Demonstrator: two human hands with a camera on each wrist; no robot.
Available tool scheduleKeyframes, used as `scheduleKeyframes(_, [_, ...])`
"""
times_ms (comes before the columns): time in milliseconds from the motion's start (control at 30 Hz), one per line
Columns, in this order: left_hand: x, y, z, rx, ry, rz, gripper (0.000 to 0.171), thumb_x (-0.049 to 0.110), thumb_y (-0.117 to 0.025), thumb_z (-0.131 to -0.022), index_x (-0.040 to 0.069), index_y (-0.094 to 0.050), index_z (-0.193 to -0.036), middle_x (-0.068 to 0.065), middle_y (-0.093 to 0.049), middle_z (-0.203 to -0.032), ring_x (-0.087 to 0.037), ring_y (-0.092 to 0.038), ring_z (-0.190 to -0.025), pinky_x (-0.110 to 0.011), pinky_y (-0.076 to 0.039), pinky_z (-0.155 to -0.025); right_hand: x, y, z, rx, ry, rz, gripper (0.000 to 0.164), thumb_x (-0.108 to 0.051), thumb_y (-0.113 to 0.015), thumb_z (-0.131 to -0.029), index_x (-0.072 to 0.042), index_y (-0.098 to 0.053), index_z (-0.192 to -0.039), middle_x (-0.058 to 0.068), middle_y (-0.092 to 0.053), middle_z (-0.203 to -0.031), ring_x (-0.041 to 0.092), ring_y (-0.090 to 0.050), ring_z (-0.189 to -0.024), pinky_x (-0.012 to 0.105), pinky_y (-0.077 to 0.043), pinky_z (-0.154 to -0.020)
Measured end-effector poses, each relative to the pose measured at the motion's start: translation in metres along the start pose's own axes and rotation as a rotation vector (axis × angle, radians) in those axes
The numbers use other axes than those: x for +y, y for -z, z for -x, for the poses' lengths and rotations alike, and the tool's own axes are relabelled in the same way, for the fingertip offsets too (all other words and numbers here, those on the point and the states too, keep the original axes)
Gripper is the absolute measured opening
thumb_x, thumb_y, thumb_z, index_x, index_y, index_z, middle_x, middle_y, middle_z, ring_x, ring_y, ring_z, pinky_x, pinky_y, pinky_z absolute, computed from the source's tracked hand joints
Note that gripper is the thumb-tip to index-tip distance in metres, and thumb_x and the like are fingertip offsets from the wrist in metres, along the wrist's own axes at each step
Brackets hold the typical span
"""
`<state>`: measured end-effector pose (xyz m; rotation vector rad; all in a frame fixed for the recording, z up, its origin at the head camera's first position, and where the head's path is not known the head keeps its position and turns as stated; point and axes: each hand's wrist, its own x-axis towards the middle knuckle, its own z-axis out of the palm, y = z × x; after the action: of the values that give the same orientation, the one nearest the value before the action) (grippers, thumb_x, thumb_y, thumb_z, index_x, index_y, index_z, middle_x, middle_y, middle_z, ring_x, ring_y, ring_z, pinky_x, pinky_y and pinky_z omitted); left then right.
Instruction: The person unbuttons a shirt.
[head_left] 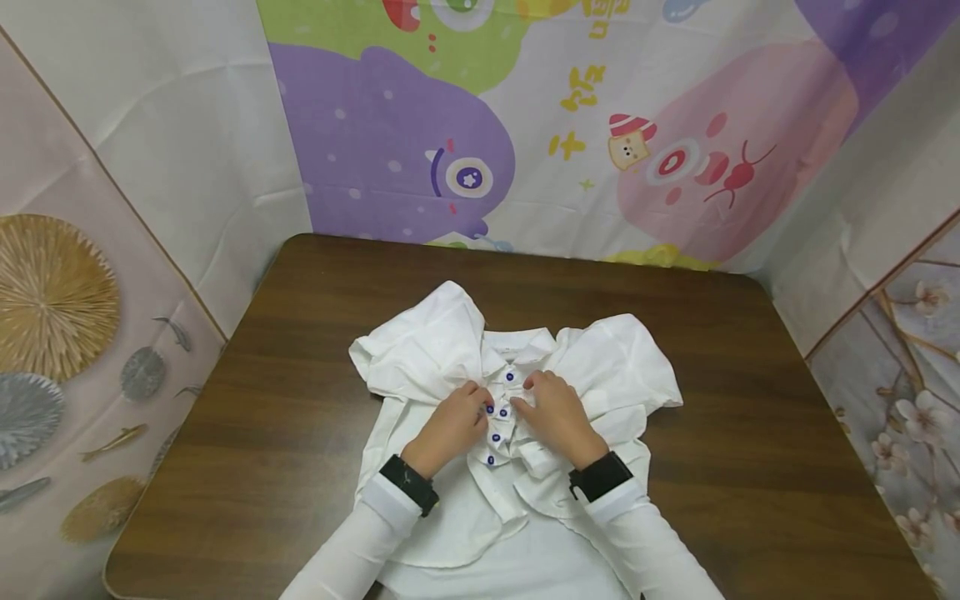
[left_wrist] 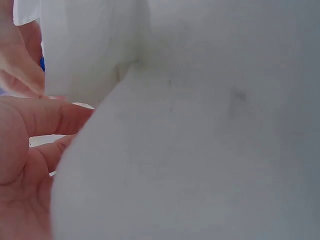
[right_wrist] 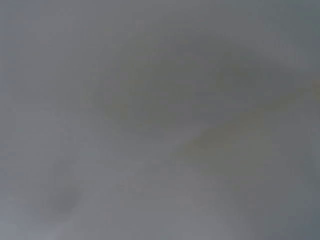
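A white short-sleeved blouse (head_left: 442, 533) with puffed sleeves lies front up, its collar (head_left: 517, 342) facing the far side. Several blue buttons (head_left: 496, 437) run down the front, and two sit side by side between the hands. At the left edge of the button strip, my left hand (head_left: 450, 425) pinches the cloth with bent fingers. Opposite it, my right hand (head_left: 558, 417) holds the strip's right side, thumb and forefinger curved toward the buttons. White cloth fills most of the left wrist view, covering the left fingertips (left_wrist: 82, 117). Only blurred pale cloth shows in the right wrist view.
The blouse lies on a brown wooden table (head_left: 300, 333) with rounded corners. Behind it hangs a cartoon-printed curtain (head_left: 397, 142). Patterned cloth panels (head_left: 150, 208) stand at both sides. Each wrist wears a black band (head_left: 408, 483) over a white sleeve.
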<state>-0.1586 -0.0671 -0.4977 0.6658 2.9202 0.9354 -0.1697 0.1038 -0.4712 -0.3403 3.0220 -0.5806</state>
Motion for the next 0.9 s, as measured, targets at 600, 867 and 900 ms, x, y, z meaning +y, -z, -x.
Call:
scheduleKeyframes(600, [-0.004,0.001,-0.003,-0.007,0.031,0.066,0.013,-0.002,-0.056,-0.081,0.000,-0.063,-0.092,-0.010,-0.057,-0.089,-0.022,-0.055,-0.082,-0.036,-0.046,-0.075,-0.011,-0.027,-0.029,0.137,-0.030,0.230,0.046,-0.038,-0.070,-0.080,0.000,-0.051,-0.094,0.017,-0.058,-0.084,0.034,-0.058,-0.078,0.042,-0.045,-0.064])
scheduleKeyframes(867, [-0.004,0.003,-0.002,-0.002,0.025,0.078,0.014,-0.001,-0.056,-0.082,0.001,-0.064,-0.093,-0.010,-0.057,-0.089,-0.022,-0.056,-0.083,-0.035,-0.047,-0.075,-0.010,-0.027,-0.031,0.119,-0.026,0.253,0.037,-0.028,-0.068,-0.081,0.004,-0.055,-0.093,0.018,-0.059,-0.082,0.034,-0.059,-0.078,0.043,-0.047,-0.066])
scheduleKeyframes(900, [-0.004,0.003,-0.002,-0.003,0.024,0.078,0.015,-0.001,-0.055,-0.082,0.000,-0.064,-0.094,-0.010,-0.057,-0.090,-0.022,-0.056,-0.083,-0.035,-0.047,-0.076,-0.010,-0.026,-0.031,0.119,-0.018,0.257,0.034,-0.026,-0.067,-0.082,0.005,-0.056,-0.092,0.018,-0.059,-0.082,0.034,-0.060,-0.078,0.043,-0.047,-0.067])
